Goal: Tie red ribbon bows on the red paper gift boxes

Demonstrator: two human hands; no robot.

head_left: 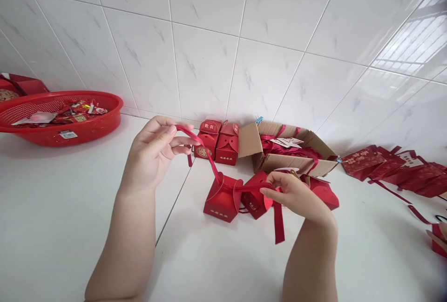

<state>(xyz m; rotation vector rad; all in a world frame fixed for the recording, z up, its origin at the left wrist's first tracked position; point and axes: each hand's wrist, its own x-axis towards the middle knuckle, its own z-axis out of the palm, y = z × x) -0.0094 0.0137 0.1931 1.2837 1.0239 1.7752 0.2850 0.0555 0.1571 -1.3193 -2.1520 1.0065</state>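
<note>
A small red gift box (pixel 220 205) with gold lettering sits on the white table, its top flaps folded together. A red ribbon (pixel 212 164) passes through the top of the box. My left hand (pixel 153 148), raised to the left of the box, pinches one end of the ribbon between thumb and fingers. To the right, my right hand (pixel 289 192) grips the other length, and its loose tail hangs below the fingers. Another red gift box (pixel 256 202) stands just behind, partly covered by the ribbon and my right hand.
Two closed red boxes (pixel 216 146) stand by the tiled wall. A cardboard box (pixel 296 162) holds ribbons and tags. On the left is a red plastic basket (pixel 80 132) of small packets. Flat red bags (pixel 394 167) lie right, near another person's hand (pixel 438 237).
</note>
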